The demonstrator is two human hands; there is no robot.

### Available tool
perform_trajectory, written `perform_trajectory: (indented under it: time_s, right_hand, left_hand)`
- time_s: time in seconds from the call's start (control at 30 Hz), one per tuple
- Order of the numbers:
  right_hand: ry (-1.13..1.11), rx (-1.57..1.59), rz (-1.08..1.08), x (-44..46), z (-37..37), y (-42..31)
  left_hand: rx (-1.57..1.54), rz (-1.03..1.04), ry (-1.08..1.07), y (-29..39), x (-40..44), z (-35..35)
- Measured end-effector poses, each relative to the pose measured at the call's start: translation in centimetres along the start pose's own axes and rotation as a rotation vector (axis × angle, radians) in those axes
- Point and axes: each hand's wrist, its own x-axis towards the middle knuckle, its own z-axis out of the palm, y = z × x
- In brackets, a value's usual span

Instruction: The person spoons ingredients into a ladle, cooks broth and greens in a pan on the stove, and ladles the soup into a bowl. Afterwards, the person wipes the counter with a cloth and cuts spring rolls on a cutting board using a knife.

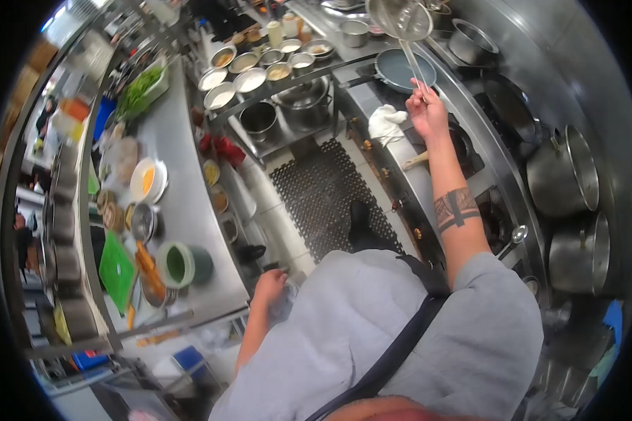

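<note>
My right hand [427, 112] is raised over the stove, its fingers closed round the thin handle of a metal strainer [409, 21] at the top of the view. Beneath the strainer's handle a grey-blue frying pan [393, 69] sits on the stove. A white cloth [386, 125] lies on the stove's front edge, left of my right wrist. My left hand [270, 284] hangs low by my side near the left counter's edge. Its fingers are curled, and whether they hold anything is too small to tell. Something clear, like plastic, shows beside it.
The left counter [189, 231] bears a green cutting board [118, 270], a green tub [182, 264] and a tray of greens [142, 91]. Bowls [249, 79] crowd the far shelf. Large pots [562, 175] line the right side. A perforated mat [323, 189] covers the floor.
</note>
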Motion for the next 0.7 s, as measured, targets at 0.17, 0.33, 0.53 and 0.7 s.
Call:
perform_trajectory:
  time_s: [0.17,0.33,0.53,0.7]
  right_hand:
    - [0.272,-0.172,-0.179,10.4,-9.9,-7.9]
    - [0.379,-0.067,-0.203,23.3,-13.5,-19.3]
    - [0.132,-0.534,0.039,26.2,-6.1,-18.5]
    - [-0.063,-0.646,0.610,14.1,-5.6,2.7]
  left_hand:
    - [0.043,0.014,-0.011,5.7,8.3,-2.6]
    - [0.080,0.003,-0.040,13.0,13.3,-5.2]
    - [-0.100,-0.016,0.103,16.0,14.7,-4.1]
    - [-0.287,0.137,0.170,18.3,12.2,-4.7]
